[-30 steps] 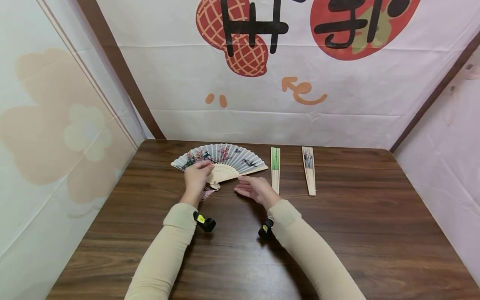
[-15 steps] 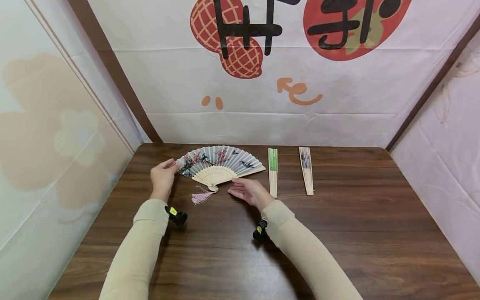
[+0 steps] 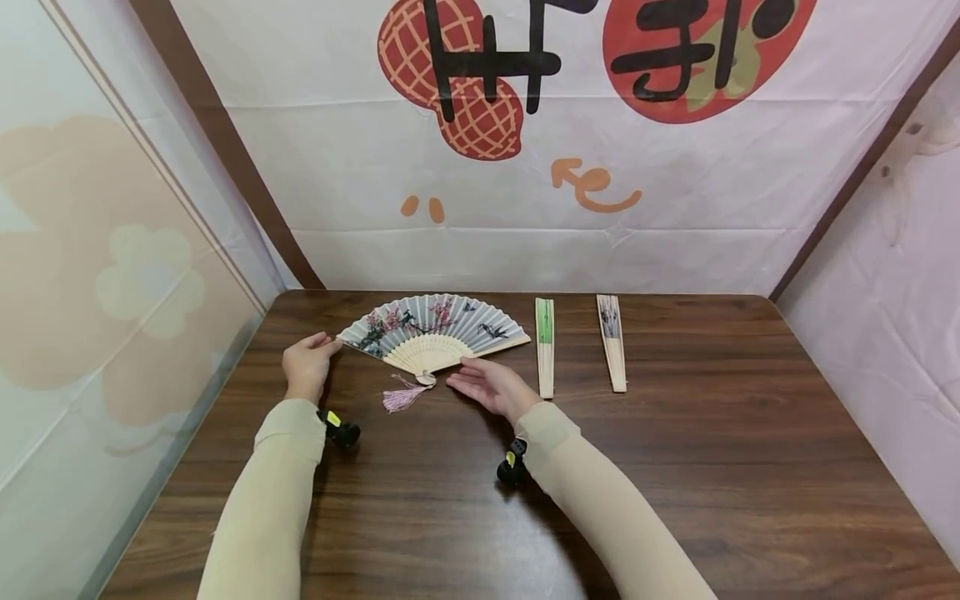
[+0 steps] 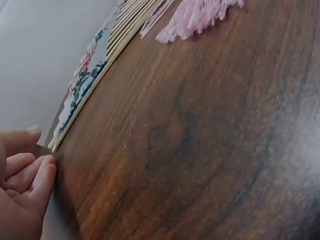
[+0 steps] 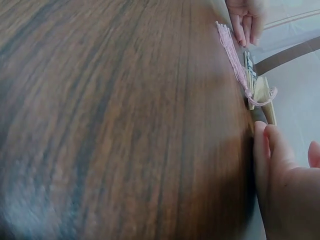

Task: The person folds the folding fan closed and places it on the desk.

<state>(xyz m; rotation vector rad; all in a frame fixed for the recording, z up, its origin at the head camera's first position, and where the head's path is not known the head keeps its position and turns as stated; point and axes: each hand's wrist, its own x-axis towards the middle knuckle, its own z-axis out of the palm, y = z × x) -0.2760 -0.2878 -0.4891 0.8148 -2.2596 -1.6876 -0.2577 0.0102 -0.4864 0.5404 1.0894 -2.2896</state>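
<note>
A folding fan [image 3: 433, 323] with a grey leaf, pink blossoms and pale ribs lies spread on the table. Its pink tassel [image 3: 403, 397] trails from the pivot towards the front left. At the fan's left tip is my left hand [image 3: 307, 365]; in the left wrist view its fingertips [image 4: 49, 161] touch or nearly touch that tip, with the thumb held apart. My right hand [image 3: 495, 387] lies alongside the fan's right outer rib, fingers extended and their tips at the rib. Whether they press on it cannot be told.
Right of the open fan lie two folded fans, one green [image 3: 545, 346] and one grey [image 3: 612, 342]. Both are on the dark wooden table [image 3: 712, 467]. A printed cloth backdrop [image 3: 360, 167] rises behind the table's far edge, with cloth sides left and right.
My left hand has moved left, from over the fan's ribs to its left tip, uncovering the tassel. My right hand stays by the right rib. The view has shifted slightly.
</note>
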